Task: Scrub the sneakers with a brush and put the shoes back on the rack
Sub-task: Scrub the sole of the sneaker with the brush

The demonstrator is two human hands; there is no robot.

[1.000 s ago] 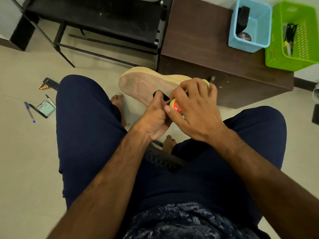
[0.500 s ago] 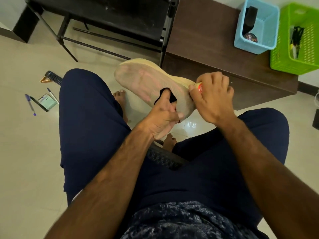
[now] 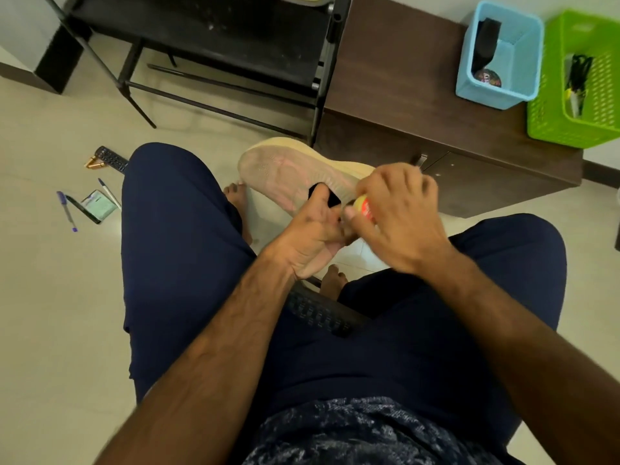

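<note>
Two hands meet on my head feed, both at the beige sneaker (image 3: 285,169). It is held up between the knees, above the floor, just in front of the black rack (image 3: 214,31) and the brown cabinet (image 3: 396,78). The left hand (image 3: 312,236) grips the sneaker from below, fingers at its dark opening. The right hand (image 3: 399,216) curls round a yellow-and-red brush (image 3: 364,206) set against the sneaker's edge; I can't see the bristles. A blue basket (image 3: 523,62) stands on the cabinet.
</note>
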